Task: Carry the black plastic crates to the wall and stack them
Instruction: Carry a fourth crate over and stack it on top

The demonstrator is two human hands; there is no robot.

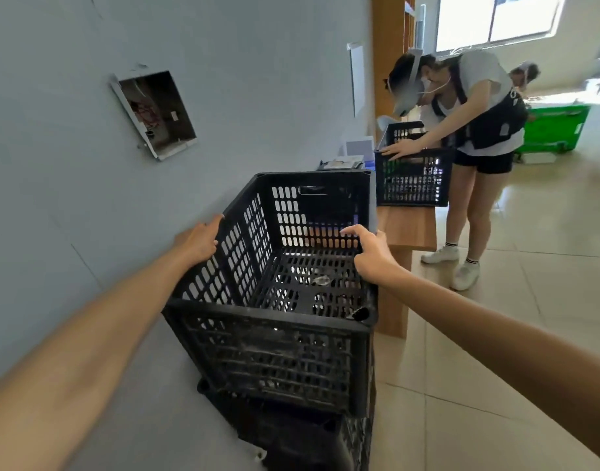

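A black plastic crate [278,351] with perforated walls sits against the grey wall, on top of another black crate [302,436] whose top shows beneath it. My left hand [198,241] rests on the crate's left rim, next to the wall. My right hand [371,251] touches the right rim, fingers spread over it. The crate is empty apart from a small scrap on its floor. Further along the wall, another person holds a second black crate [412,180] on a wooden bench.
The grey wall [71,185] runs along the left, with an open recessed box [156,113] in it. A wooden bench [405,229] stands just beyond my crate. The person [475,130] bends over it. A green cart [552,129] stands far right. Tiled floor extends right.
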